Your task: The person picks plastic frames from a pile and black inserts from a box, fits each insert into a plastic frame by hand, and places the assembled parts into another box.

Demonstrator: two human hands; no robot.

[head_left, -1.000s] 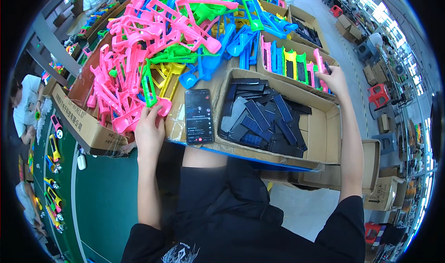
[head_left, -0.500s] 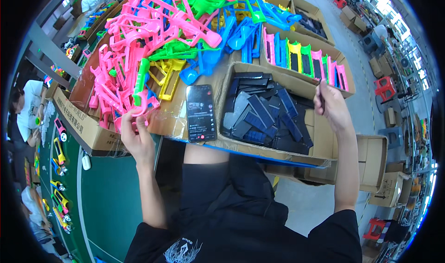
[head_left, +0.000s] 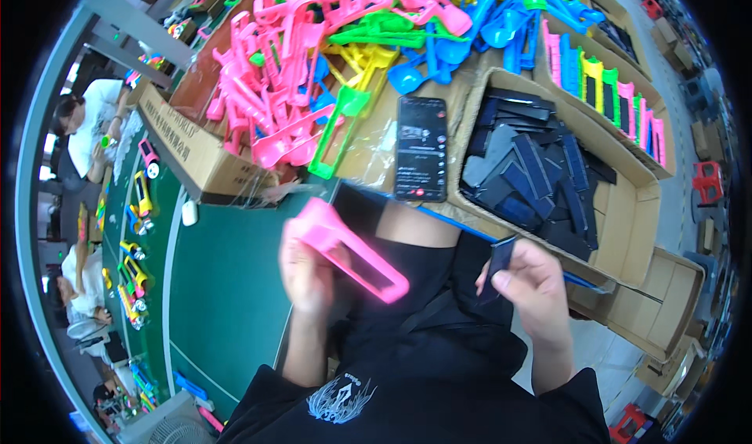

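Note:
A pink plastic frame (head_left: 322, 223) with a long rectangular opening is in my left hand (head_left: 307, 278), held tilted over my lap. My left fingers are closed on its wider end and are slightly blurred. To the right, my right hand (head_left: 540, 287) pinches a small dark rectangular panel (head_left: 499, 265) between thumb and fingers. Frame and panel are apart. Beyond my right hand, a cardboard box (head_left: 638, 244) holds many loose dark panels (head_left: 533, 174). A large pile of pink frames (head_left: 266, 92), mixed with green, yellow and blue ones, lies beyond my left hand.
A phone (head_left: 421, 150) with its screen lit lies between pile and box. Farther right, another box holds a row of coloured frames (head_left: 591, 76) fitted with dark panels. At left are a green table (head_left: 227, 287), a white mouse (head_left: 189, 213) and seated people (head_left: 94, 123).
My left hand has come back from the pile toward my lap with a pink frame. My right hand has moved down and in from beside the box, holding a dark panel. The view has shifted left.

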